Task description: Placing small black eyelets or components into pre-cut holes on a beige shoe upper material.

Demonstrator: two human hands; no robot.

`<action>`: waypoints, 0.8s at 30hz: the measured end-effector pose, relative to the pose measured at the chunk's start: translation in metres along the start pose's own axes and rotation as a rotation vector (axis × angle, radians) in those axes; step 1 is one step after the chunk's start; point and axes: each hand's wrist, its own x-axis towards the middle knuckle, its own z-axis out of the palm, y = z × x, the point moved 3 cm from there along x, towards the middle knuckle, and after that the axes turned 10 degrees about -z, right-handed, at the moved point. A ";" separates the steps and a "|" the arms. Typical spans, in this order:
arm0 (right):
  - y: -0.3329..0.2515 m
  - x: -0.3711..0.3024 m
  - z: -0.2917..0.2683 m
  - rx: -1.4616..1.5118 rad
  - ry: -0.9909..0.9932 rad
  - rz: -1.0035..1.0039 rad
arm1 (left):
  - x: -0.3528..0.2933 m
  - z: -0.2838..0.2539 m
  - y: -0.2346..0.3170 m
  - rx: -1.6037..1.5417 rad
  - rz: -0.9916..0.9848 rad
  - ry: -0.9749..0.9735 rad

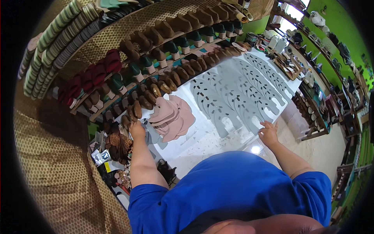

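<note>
My left hand (pixel 137 131) reaches to the left end of the white work table (pixel 183 154), right by a brown shoe last (pixel 136 109). Its fingers are too small and partly hidden to show whether they grip anything. Beside it lie some grey cut pieces (pixel 153 135) and a loose pile of pink shoe-upper pieces (pixel 173 119). My right hand (pixel 268 133) is over the table's near right edge, fingers apart and holding nothing. Just past it, curved grey shoe-upper pieces (pixel 233 91) lie in overlapping rows, dotted with small dark patches.
Racks of brown lasts (pixel 181 24) and green-and-tan lasts (pixel 171 46) run behind the table. Red shoes (pixel 97 74) and stacked striped soles (pixel 58 43) stand at left. Materials (pixel 119 144) crowd the left corner. A wooden tray (pixel 286 66) sits far right, near shoe shelves (pixel 311 101).
</note>
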 end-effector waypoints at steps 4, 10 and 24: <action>-0.001 0.007 0.001 0.007 0.005 -0.049 | 0.000 0.006 -0.004 -0.039 0.019 -0.012; 0.001 0.011 -0.004 0.002 0.004 -0.100 | -0.007 -0.011 -0.020 -0.089 -0.093 0.153; 0.029 0.025 0.021 0.064 0.025 -0.116 | -0.173 -0.163 0.058 -0.629 0.060 0.418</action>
